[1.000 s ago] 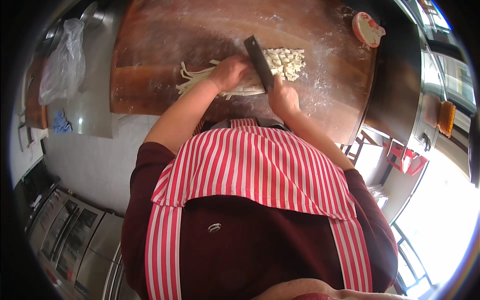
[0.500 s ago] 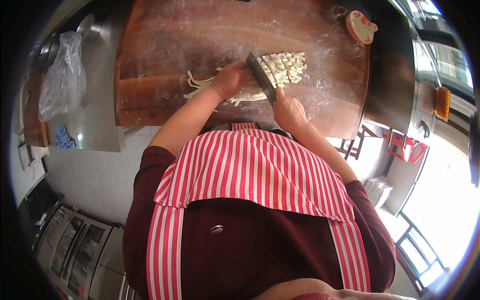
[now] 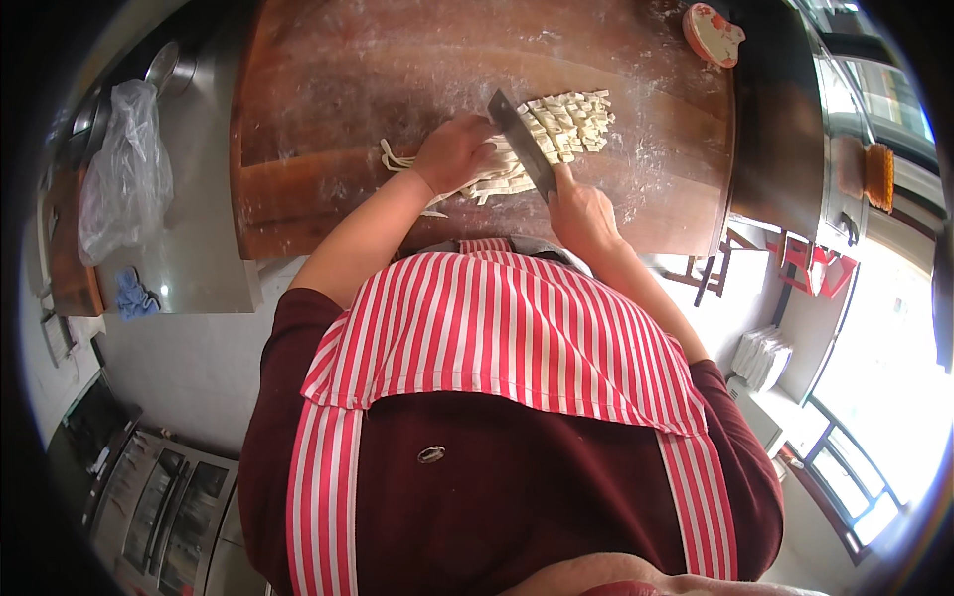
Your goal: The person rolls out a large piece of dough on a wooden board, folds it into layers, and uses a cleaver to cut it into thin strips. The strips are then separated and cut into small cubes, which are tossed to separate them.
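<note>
Seen from above, you stand at a floured wooden board (image 3: 328, 89) that fills the upper middle of the frame, your red-and-white striped apron (image 3: 497, 338) taking up the centre below it. Your left hand (image 3: 452, 154) lies palm down on a folded sheet of dough (image 3: 497, 179) just above centre, fingers curled and pressing on it, with loose uncut ends trailing out to its left. Your right hand (image 3: 581, 214), a little lower and to the right, is wrapped tight around the handle of a dark cleaver (image 3: 522, 139), whose blade runs up and to the left, edge down in the dough right beside your left fingers. Just past the blade, toward the upper right, sits a pile of cut noodle strips (image 3: 571, 119), pale and dusted with flour; whether the blade touches the nearest strips is hard to tell at this angle. A small round dish (image 3: 711, 30) with a red pattern rests at the board's upper right corner. At the upper left of the frame, on a steel counter (image 3: 199, 258), a crumpled clear plastic bag (image 3: 124, 179) lies above a blue cloth (image 3: 129, 295).
</note>
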